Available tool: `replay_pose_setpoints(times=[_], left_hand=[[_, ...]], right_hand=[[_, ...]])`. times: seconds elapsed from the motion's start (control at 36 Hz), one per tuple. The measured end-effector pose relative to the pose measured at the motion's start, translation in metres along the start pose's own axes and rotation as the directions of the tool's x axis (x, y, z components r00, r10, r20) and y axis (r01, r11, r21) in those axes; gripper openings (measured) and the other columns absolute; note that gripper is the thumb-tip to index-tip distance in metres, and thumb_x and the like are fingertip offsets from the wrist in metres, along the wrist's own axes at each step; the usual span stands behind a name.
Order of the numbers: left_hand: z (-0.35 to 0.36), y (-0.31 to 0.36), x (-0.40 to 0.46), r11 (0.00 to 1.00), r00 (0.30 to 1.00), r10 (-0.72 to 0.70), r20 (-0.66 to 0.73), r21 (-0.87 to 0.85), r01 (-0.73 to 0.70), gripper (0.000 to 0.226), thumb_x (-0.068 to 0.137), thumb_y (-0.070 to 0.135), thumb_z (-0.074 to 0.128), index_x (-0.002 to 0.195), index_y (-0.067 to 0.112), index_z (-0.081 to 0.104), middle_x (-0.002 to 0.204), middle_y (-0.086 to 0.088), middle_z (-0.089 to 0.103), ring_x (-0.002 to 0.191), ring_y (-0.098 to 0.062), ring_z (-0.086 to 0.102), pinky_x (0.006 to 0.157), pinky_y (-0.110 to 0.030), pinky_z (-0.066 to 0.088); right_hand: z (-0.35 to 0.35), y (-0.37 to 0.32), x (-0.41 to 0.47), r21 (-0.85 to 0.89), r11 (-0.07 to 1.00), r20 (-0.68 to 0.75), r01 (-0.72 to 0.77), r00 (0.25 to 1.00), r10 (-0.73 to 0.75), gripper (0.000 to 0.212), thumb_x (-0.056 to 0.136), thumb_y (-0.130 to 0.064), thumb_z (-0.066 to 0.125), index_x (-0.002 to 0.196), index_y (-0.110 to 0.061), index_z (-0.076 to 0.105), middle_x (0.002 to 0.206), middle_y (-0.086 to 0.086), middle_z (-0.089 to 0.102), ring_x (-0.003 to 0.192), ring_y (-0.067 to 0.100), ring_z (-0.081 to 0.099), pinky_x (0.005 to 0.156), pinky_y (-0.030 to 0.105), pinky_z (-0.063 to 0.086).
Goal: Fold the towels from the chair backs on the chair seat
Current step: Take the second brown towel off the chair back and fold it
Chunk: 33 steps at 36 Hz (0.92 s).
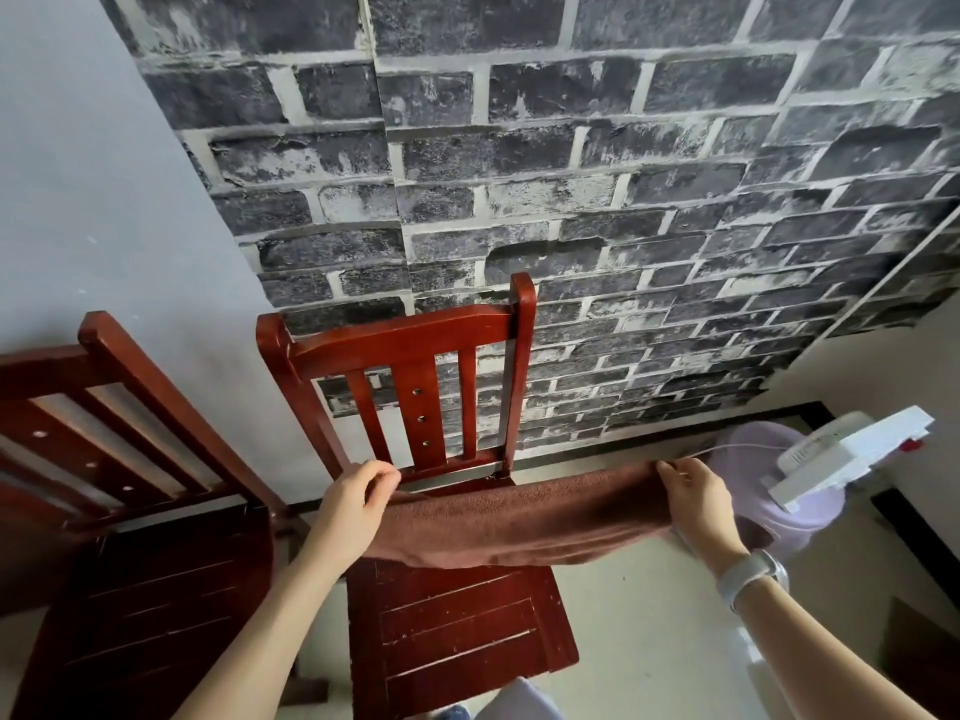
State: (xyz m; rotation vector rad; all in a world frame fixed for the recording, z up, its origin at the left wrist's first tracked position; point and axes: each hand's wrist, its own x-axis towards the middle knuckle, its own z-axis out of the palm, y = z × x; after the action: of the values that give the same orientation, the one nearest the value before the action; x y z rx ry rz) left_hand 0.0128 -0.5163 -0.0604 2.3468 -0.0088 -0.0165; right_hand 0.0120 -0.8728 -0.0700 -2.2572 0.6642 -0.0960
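Brown towel (519, 517) is stretched out flat between both hands, hanging just over the back part of the middle chair's seat (457, 626). Left hand (353, 504) pinches one top corner, right hand (696, 498) pinches the other. A 2nd chair (130, 459) sits just beside, on the left.

i hold a brown towel (524, 517) stretched above the red chair seat (457, 621), my left hand (353, 504) and right hand (698, 498) pinching its far corners.
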Motion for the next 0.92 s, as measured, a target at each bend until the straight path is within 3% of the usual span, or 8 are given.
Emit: replay_pose_setpoints(times=[0.14,0.22,0.31,0.39,0.47,0.61,0.78,0.92], left_hand=[[-0.005,-0.002,-0.006,1.000,0.987,-0.021,0.162,0.011,0.020,0.027,0.072,0.033,0.076,0.087,0.037,0.054,0.101,0.009,0.039,0.089,0.008,0.044,0.083,-0.018,0.032],[-0.009,-0.008,-0.009,0.994,0.954,-0.055,0.294,0.103,0.025,0.039,0.067,0.036,0.079,0.100,0.029,0.059,0.109,0.008,0.034,0.097,-0.001,0.045,0.086,-0.019,0.033],[-0.011,-0.017,-0.012,0.971,0.934,-0.060,0.352,0.236,-0.027,0.032,0.079,0.026,0.071,0.109,0.017,0.066,0.113,0.008,0.037,0.098,-0.005,0.046,0.085,-0.017,0.031],[-0.014,-0.027,-0.011,0.960,0.955,-0.073,0.287,0.279,-0.011,0.022,0.089,0.011,0.057,0.109,0.012,0.068,0.113,0.003,0.052,0.095,-0.005,0.048,0.085,-0.015,0.033],[-0.014,-0.038,-0.009,0.964,0.982,-0.143,0.123,0.244,0.110,0.022,0.089,0.005,0.054,0.103,0.009,0.070,0.106,-0.005,0.060,0.099,-0.016,0.055,0.092,-0.023,0.037],[-0.008,-0.044,-0.007,0.958,0.953,-0.275,-0.129,0.051,0.283,0.019,0.085,-0.005,0.052,0.095,0.000,0.068,0.102,-0.018,0.058,0.093,-0.031,0.058,0.084,-0.031,0.041],[-0.006,-0.036,-0.010,0.978,0.927,-0.209,-0.313,-0.084,0.192,0.020,0.082,-0.005,0.060,0.095,0.005,0.070,0.097,-0.011,0.064,0.087,-0.024,0.062,0.083,-0.031,0.048],[-0.010,-0.036,-0.007,0.990,0.949,-0.137,-0.284,-0.002,0.142,0.029,0.081,-0.006,0.061,0.109,0.003,0.065,0.107,-0.013,0.063,0.096,-0.024,0.061,0.088,-0.028,0.044]], right_hand=[[0.003,-0.001,-0.005,0.051,0.999,-0.005,-0.019,1.000,0.020,0.024,0.090,-0.015,0.056,0.107,0.000,0.059,0.102,0.018,0.065,0.099,0.032,0.058,0.083,0.033,0.040],[0.001,0.001,-0.007,0.100,0.994,0.019,0.048,0.999,-0.050,0.024,0.089,-0.008,0.056,0.112,-0.005,0.061,0.092,0.008,0.061,0.087,0.021,0.055,0.078,0.024,0.037],[0.001,0.005,-0.005,0.094,0.992,0.120,0.089,0.988,-0.100,0.016,0.089,-0.005,0.055,0.095,-0.005,0.070,0.089,0.008,0.067,0.082,0.023,0.057,0.071,0.018,0.040],[0.000,0.006,-0.004,0.101,0.994,0.306,0.028,0.950,-0.058,0.016,0.089,-0.005,0.055,0.084,-0.006,0.071,0.081,0.005,0.065,0.072,0.019,0.056,0.058,0.006,0.042],[0.001,0.007,-0.006,0.171,0.981,0.439,-0.088,0.898,0.004,0.020,0.089,-0.004,0.056,0.076,-0.014,0.068,0.082,0.010,0.066,0.071,0.018,0.057,0.054,0.010,0.046],[0.008,0.002,-0.007,0.279,0.939,0.512,-0.201,0.858,0.031,0.015,0.086,0.005,0.056,0.094,-0.006,0.062,0.092,0.015,0.063,0.080,0.024,0.060,0.060,0.015,0.053],[0.021,0.002,-0.006,0.211,0.971,0.488,-0.115,0.873,-0.003,0.025,0.081,0.004,0.063,0.099,-0.013,0.060,0.102,0.020,0.063,0.087,0.027,0.060,0.070,0.023,0.054],[0.023,-0.004,-0.007,0.058,0.996,0.412,0.067,0.907,-0.085,0.031,0.079,0.002,0.065,0.109,-0.005,0.062,0.099,0.012,0.064,0.093,0.031,0.061,0.089,0.040,0.050]])
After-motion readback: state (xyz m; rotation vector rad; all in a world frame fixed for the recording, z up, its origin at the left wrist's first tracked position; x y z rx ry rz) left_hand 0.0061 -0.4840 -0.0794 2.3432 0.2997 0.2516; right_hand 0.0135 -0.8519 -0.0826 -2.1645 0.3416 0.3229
